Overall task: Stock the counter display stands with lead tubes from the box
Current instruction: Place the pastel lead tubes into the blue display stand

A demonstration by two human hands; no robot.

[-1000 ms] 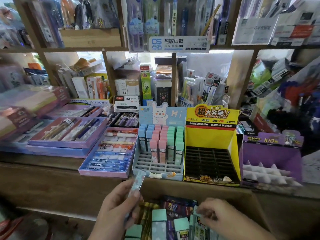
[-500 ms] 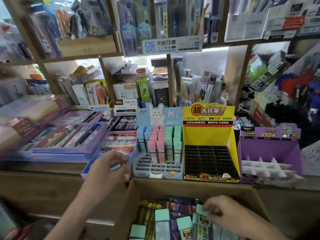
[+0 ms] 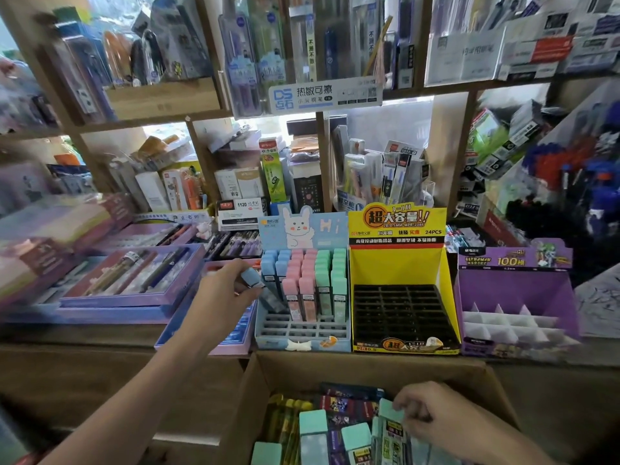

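Note:
My left hand (image 3: 224, 290) pinches a blue lead tube (image 3: 260, 290) and holds it tilted at the left column of the light-blue bunny stand (image 3: 302, 337), whose back rows hold blue, pink and green tubes. My right hand (image 3: 432, 414) is down in the cardboard box (image 3: 369, 365) and grips a green-capped tube (image 3: 391, 421) among several green, purple and yellow tubes. The yellow stand (image 3: 401, 263) has an empty black grid, and the purple stand (image 3: 513, 286) has empty white dividers.
Purple and blue pen trays (image 3: 134, 283) lie on the wooden counter (image 3: 84, 333) left of the stands. Wooden shelves (image 3: 161, 122) packed with stationery rise behind the counter. Dark packaged goods (image 3: 570, 182) crowd the right side.
My left hand rose from above the box with the blue tube and moved forward to the bunny stand. My right hand stayed in the box, fingers on a green-capped tube.

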